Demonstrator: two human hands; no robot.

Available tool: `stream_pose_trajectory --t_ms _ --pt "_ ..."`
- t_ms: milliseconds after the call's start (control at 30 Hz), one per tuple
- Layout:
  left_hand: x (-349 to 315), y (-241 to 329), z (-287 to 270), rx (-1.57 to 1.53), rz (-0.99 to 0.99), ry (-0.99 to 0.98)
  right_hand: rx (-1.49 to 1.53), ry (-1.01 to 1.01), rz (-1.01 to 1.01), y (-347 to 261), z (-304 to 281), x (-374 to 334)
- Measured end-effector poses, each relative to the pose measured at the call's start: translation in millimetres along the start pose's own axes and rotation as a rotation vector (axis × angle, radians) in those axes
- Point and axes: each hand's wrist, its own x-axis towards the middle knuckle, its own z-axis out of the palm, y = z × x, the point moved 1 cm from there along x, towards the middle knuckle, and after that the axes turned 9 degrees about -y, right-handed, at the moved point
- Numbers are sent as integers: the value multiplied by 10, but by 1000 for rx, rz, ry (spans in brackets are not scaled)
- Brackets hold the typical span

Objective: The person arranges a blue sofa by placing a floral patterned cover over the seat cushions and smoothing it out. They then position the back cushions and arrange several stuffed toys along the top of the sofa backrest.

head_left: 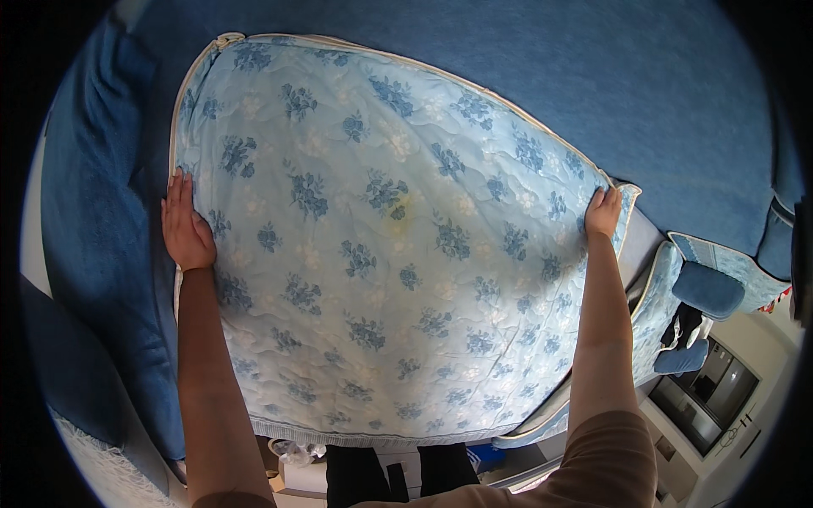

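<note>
A light blue quilted sofa cover (pixel 457 279) with darker blue flowers and cream piping lies spread over a blue sofa (pixel 550 68). Its far left corner is bunched, and a faint yellowish patch shows near its middle. On the cover's left edge rests my left hand (pixel 186 224), flat with the fingers stretched out. At the far right corner my right hand (pixel 602 213) has its fingers bent over the piped edge, gripping the fabric. The cover's near edge has a grey ruffle hanging in front of my legs.
Blue fabric (pixel 106 169) drapes along the left. To the right, another matching floral cover (pixel 656 292) lies on a seat with blue cushions (pixel 708 289) and dark clothing (pixel 680 326). A clear plastic bag (pixel 296 453) and a blue box (pixel 485 458) sit below the near edge.
</note>
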Motion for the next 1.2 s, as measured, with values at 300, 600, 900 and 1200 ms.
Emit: stream_pose_trajectory --t_ms 300,600,900,1200 --pt "-13 -9 -21 -17 -21 3 -147 -608 184 221 93 607" --pt "-19 -31 -27 9 -22 10 314 -21 -231 -1130 -355 -834" --pt "-1725 558 -932 40 -273 -318 421 -437 -539 -2369 -1674 -3606" --pt "-4475 -153 -1275 -222 -1378 -143 504 -795 -631 -2015 -2368 -5345"
